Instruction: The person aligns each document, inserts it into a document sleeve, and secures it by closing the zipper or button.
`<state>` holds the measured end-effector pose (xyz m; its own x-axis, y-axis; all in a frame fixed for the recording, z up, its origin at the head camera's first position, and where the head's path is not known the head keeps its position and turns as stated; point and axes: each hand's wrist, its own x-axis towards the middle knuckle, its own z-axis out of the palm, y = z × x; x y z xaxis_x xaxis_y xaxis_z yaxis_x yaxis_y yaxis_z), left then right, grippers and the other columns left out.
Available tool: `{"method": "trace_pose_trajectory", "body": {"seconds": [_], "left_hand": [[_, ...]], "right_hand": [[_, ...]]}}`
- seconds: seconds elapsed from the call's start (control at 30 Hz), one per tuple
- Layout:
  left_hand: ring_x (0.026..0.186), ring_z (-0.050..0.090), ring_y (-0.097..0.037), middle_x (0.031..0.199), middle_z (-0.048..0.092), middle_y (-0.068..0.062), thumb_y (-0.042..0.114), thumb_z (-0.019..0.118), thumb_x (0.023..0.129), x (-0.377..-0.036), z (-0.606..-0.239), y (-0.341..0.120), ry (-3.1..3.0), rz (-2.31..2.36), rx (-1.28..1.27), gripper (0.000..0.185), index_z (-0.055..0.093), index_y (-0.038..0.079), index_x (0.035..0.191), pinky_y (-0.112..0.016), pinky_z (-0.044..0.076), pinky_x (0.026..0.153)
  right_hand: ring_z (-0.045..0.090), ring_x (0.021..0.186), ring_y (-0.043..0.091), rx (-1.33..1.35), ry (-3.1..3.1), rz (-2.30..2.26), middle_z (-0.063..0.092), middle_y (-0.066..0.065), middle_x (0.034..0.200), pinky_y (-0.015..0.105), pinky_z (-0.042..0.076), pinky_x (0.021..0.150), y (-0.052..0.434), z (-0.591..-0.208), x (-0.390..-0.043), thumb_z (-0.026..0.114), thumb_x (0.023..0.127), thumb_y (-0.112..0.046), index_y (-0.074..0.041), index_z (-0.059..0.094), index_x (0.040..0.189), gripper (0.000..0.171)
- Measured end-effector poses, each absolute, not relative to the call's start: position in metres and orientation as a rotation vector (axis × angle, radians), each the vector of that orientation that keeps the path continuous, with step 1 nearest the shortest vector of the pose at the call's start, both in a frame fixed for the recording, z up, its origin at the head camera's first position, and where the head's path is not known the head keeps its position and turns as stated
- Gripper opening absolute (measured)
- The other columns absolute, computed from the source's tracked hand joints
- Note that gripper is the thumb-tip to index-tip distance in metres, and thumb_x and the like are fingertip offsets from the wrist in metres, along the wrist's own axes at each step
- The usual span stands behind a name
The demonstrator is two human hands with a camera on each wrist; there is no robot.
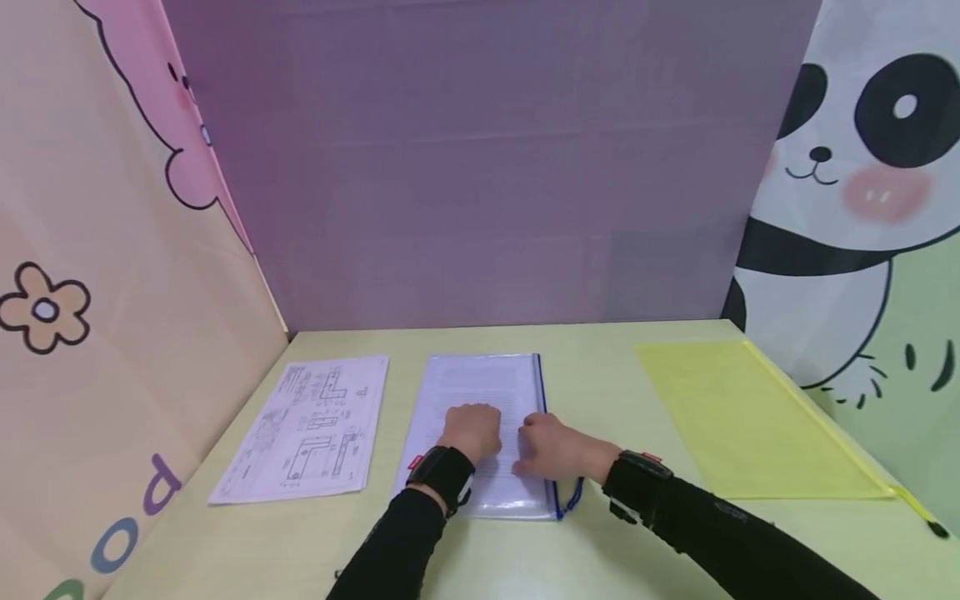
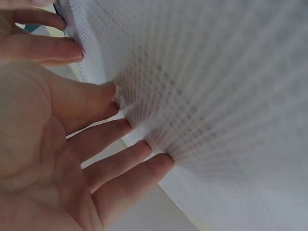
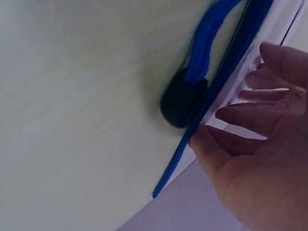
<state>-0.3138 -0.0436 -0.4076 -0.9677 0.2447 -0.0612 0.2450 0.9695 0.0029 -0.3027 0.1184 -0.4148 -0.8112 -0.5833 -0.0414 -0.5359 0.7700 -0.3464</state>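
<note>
Black sleeves, each with a wrist strap, reach in from the near edge of the pale green table [image 1: 600,367], and both hands lie on the clear file pouch [image 1: 480,392] in the middle of it. At the far left lies a printed drawing sheet [image 1: 311,429], flat and just beside the pouch but apart from it. On the pouch, the left hand [image 1: 471,431] rests with its fingers straight and slightly spread, their tips [image 2: 144,144] pressing the mesh-textured plastic over the printed pages inside. Next to it the right hand [image 1: 551,446] sits at the pouch's blue zipper edge [image 3: 211,115], fingers loosely bent with the tips touching the pouch along that edge; whether they pinch anything I cannot tell. The black zipper slider [image 3: 180,103] with its blue cord pull [image 1: 572,497] lies at the near right corner, untouched. Pages already appear to be inside, so filling looks done or nearly so; the pictures do not show whether the zipper is closed. Well apart to the right lies a yellow pouch [image 1: 750,417], flat.
</note>
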Motion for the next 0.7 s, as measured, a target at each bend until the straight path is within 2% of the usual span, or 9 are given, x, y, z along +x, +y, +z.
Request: {"method": "trace_pose_trajectory", "body": {"seconds": [0.1, 0.17, 0.33, 0.4, 0.57, 0.7], "left_hand": [[0.091, 0.068, -0.026, 0.099, 0.071, -0.005, 0.020, 0.072, 0.089, -0.312, -0.405, -0.044, 3.031, -0.008, 0.370, 0.016, 0.072, 0.010, 0.101, -0.046, 0.054, 0.081], [0.096, 0.068, -0.025, 0.107, 0.070, -0.004, 0.024, 0.071, 0.092, -0.311, -0.404, -0.045, 3.003, -0.021, 0.365, 0.022, 0.071, 0.010, 0.109, -0.047, 0.053, 0.084], [0.110, 0.064, -0.026, 0.124, 0.066, -0.005, 0.044, 0.068, 0.095, -0.308, -0.403, -0.045, 2.947, -0.013, 0.354, 0.045, 0.067, 0.010, 0.125, -0.049, 0.050, 0.092], [0.114, 0.063, -0.026, 0.127, 0.065, -0.006, 0.050, 0.067, 0.095, -0.307, -0.404, -0.045, 2.940, -0.003, 0.346, 0.053, 0.066, 0.009, 0.128, -0.049, 0.049, 0.094], [0.120, 0.060, -0.027, 0.135, 0.062, -0.006, 0.053, 0.065, 0.095, -0.305, -0.404, -0.044, 2.939, 0.019, 0.338, 0.059, 0.062, 0.008, 0.134, -0.048, 0.047, 0.098], [0.119, 0.059, -0.028, 0.135, 0.061, -0.006, 0.052, 0.065, 0.096, -0.301, -0.403, -0.044, 2.952, 0.009, 0.329, 0.060, 0.061, 0.008, 0.136, -0.047, 0.046, 0.100]], "right_hand": [[0.053, 0.102, 0.025, -0.887, 2.808, -0.408, 0.059, 0.013, 0.114, 0.043, 0.048, 0.092, 0.118, -0.415, -0.300, 0.078, 0.090, -0.033, -0.004, 0.066, 0.090, 0.031], [0.052, 0.098, 0.023, -0.911, 2.807, -0.370, 0.057, 0.010, 0.108, 0.042, 0.049, 0.088, 0.118, -0.416, -0.300, 0.077, 0.090, -0.034, -0.006, 0.064, 0.087, 0.031], [0.055, 0.095, 0.023, -1.019, 2.823, -0.349, 0.060, 0.007, 0.102, 0.041, 0.049, 0.086, 0.125, -0.416, -0.304, 0.075, 0.092, -0.028, -0.007, 0.065, 0.087, 0.024], [0.057, 0.096, 0.024, -1.040, 2.838, -0.365, 0.062, 0.008, 0.104, 0.042, 0.050, 0.087, 0.131, -0.414, -0.306, 0.074, 0.093, -0.023, -0.004, 0.068, 0.093, 0.020], [0.060, 0.098, 0.028, -0.963, 2.920, -0.335, 0.064, 0.010, 0.106, 0.044, 0.053, 0.086, 0.157, -0.404, -0.314, 0.071, 0.095, -0.017, 0.002, 0.071, 0.107, 0.023], [0.061, 0.092, 0.030, -0.930, 3.026, -0.225, 0.063, 0.011, 0.099, 0.046, 0.054, 0.080, 0.196, -0.397, -0.325, 0.068, 0.094, -0.014, 0.002, 0.069, 0.098, 0.017]]}}
